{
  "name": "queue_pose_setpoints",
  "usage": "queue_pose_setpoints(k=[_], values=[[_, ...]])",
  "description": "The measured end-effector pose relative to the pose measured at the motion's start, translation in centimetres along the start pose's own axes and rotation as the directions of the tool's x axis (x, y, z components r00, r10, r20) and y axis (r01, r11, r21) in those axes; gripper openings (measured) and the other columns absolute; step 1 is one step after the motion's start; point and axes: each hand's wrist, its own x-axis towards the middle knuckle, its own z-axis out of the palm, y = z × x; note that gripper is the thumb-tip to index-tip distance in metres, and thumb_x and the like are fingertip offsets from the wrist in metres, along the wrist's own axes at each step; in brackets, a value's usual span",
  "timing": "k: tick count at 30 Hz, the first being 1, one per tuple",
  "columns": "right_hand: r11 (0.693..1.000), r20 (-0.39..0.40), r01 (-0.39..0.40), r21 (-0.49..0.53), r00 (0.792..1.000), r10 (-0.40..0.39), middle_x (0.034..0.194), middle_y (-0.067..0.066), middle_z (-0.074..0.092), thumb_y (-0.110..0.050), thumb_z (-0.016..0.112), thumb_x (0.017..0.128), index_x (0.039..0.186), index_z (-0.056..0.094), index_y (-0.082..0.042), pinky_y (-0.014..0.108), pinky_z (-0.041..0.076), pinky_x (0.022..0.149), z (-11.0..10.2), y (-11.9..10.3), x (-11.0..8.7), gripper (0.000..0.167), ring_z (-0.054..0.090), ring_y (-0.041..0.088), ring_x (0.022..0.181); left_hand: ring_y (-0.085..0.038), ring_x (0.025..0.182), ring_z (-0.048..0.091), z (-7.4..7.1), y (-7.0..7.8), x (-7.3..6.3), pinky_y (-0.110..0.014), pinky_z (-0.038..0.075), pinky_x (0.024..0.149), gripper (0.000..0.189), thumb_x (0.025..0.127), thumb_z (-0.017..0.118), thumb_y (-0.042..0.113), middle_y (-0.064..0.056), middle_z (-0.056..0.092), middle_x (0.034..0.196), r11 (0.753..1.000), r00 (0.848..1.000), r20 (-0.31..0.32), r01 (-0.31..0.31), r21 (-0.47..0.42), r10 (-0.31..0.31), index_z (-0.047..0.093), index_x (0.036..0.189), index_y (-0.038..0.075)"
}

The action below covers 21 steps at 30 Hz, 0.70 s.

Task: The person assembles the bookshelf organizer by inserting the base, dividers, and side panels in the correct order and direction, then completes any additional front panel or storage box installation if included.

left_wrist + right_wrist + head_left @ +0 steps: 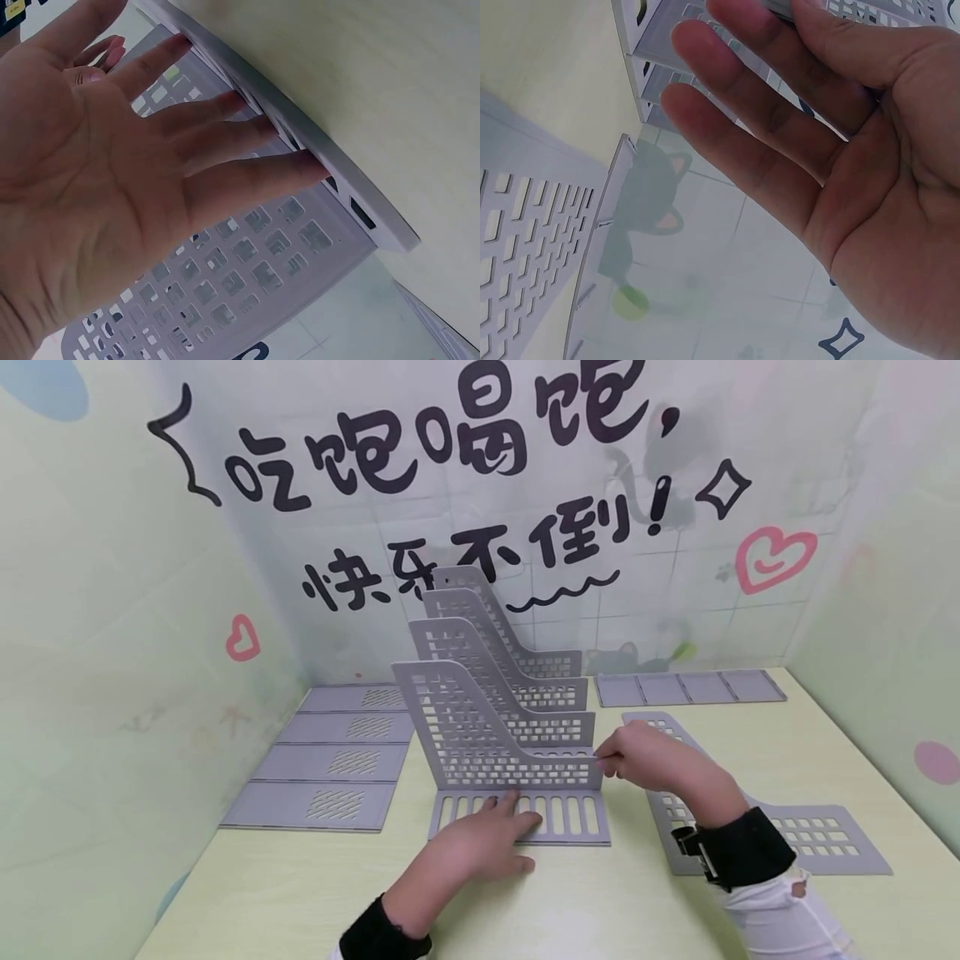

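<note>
A pale purple file rack with several upright perforated dividers stands mid-table; the nearest divider (pixel 468 727) rises behind the flat slotted base strip (pixel 604 828). My left hand (pixel 480 843) lies with fingers spread on that strip, its fingertips at the slots beside the nearest divider's foot. In the left wrist view the fingers reach straight to the slotted base edge. With thumb and index finger, my right hand (pixel 656 764) pinches the low right end of the nearest divider. Its other fingers (pixel 735 142) extend loosely in the right wrist view.
A loose perforated side panel (pixel 862 853) lies flat at the right, partly under my right forearm. Several flat panels (pixel 277 806) with slanted slots lie in a column at the left. A divided flat strip (pixel 660 689) rests at the back right, near the printed wall (pixel 540 635).
</note>
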Motion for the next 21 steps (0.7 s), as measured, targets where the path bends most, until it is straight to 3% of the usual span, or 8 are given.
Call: queue_pose_setpoints(k=[4, 8, 10, 13, 15, 17, 18, 21], values=[[1.000, 0.008, -0.012, 0.005, 1.000, 0.012, 0.075, -0.002, 0.068, -0.002, 0.064, 0.101, 0.081, 0.075, -0.010, 0.024, 0.042, 0.063, -0.1, 0.1, 0.0, 0.024, 0.046, 0.008, 0.063, -0.041, 0.162, 0.031, -0.2, -0.3, -0.1, -0.062, 0.043, 0.122, 0.065, 0.097, 0.075, 0.043, -0.009, 0.026, 0.178, 1.000, 1.000, 0.013, 0.005, -0.017, -0.005, 0.052, 0.157, 0.034], [0.998, 0.016, -0.053, -0.027, 0.998, 0.053, 0.091, 0.005, 0.079, -0.007, 0.072, 0.098, 0.102, 0.081, -0.003, 0.031, 0.058, 0.072, -0.6, 0.6, -0.3, 0.011, 0.068, 0.014, 0.077, -0.038, 0.160, 0.036, -0.7, -0.6, -0.2, -0.061, 0.043, 0.123, 0.065, 0.098, 0.073, 0.047, -0.011, 0.031, 0.176, 1.000, 1.000, 0.015, -0.012, 0.013, 0.012, 0.053, 0.158, 0.030], [0.994, 0.021, -0.099, -0.035, 0.995, 0.100, 0.103, 0.012, 0.081, -0.010, 0.077, 0.095, 0.114, 0.078, 0.003, 0.040, 0.063, 0.083, -1.0, 1.4, -0.8, 0.024, 0.075, 0.024, 0.092, -0.036, 0.156, 0.044, -1.5, -0.8, -0.5, -0.060, 0.044, 0.122, 0.066, 0.099, 0.071, 0.049, -0.010, 0.041, 0.171, 0.999, 0.999, -0.012, -0.034, 0.026, 0.034, 0.053, 0.158, 0.026], [0.980, 0.016, -0.193, -0.049, 0.981, 0.194, 0.113, 0.023, 0.077, -0.014, 0.079, 0.092, 0.124, 0.071, 0.010, 0.050, 0.061, 0.094, -1.5, 3.2, -1.7, 0.041, 0.074, 0.037, 0.106, -0.033, 0.145, 0.058, -3.4, -1.4, -1.3, -0.058, 0.051, 0.116, 0.062, 0.102, 0.067, 0.049, -0.009, 0.058, 0.159, 0.998, 0.990, -0.125, -0.059, 0.006, 0.059, 0.056, 0.155, 0.020], [0.958, 0.019, -0.284, -0.040, 0.958, 0.285, 0.122, 0.031, 0.072, -0.017, 0.080, 0.091, 0.129, 0.065, 0.015, 0.057, 0.057, 0.101, -1.6, 4.5, -2.1, 0.052, 0.069, 0.045, 0.116, -0.030, 0.128, 0.070, -4.7, -1.7, -2.2, -0.052, 0.059, 0.104, 0.054, 0.103, 0.066, 0.045, -0.006, 0.072, 0.142, 0.996, 0.960, -0.270, -0.086, -0.023, 0.076, 0.061, 0.150, 0.017], [0.925, 0.023, -0.378, -0.045, 0.925, 0.379, 0.124, 0.034, 0.068, -0.023, 0.081, 0.090, 0.130, 0.060, 0.018, 0.060, 0.055, 0.102, -1.5, 5.6, -2.5, 0.061, 0.065, 0.048, 0.117, -0.024, 0.109, 0.076, -5.7, -2.1, -3.1, -0.042, 0.064, 0.089, 0.041, 0.104, 0.067, 0.038, -0.004, 0.079, 0.124, 0.991, 0.879, -0.466, -0.127, -0.032, 0.097, 0.070, 0.138, 0.015], [0.904, 0.030, -0.426, -0.046, 0.904, 0.427, 0.124, 0.037, 0.065, -0.027, 0.082, 0.090, 0.130, 0.058, 0.019, 0.062, 0.054, 0.101, -1.5, 6.1, -2.6, 0.065, 0.063, 0.049, 0.115, -0.020, 0.100, 0.076, -6.2, -2.3, -3.5, -0.037, 0.064, 0.081, 0.033, 0.104, 0.068, 0.034, -0.003, 0.080, 0.115, 0.989, 0.811, -0.574, -0.148, -0.012, 0.114, 0.074, 0.130, 0.015], [0.841, 0.049, -0.538, -0.056, 0.840, 0.541, 0.118, 0.042, 0.055, -0.039, 0.085, 0.087, 0.130, 0.054, 0.021, 0.065, 0.054, 0.097, -1.2, 7.4, -3.2, 0.079, 0.058, 0.049, 0.106, -0.015, 0.082, 0.071, -7.3, -3.2, -4.5, -0.026, 0.059, 0.066, 0.014, 0.101, 0.072, 0.023, -0.001, 0.078, 0.096, 0.985, 0.566, -0.815, -0.172, 0.033, 0.126, 0.079, 0.107, 0.012]])
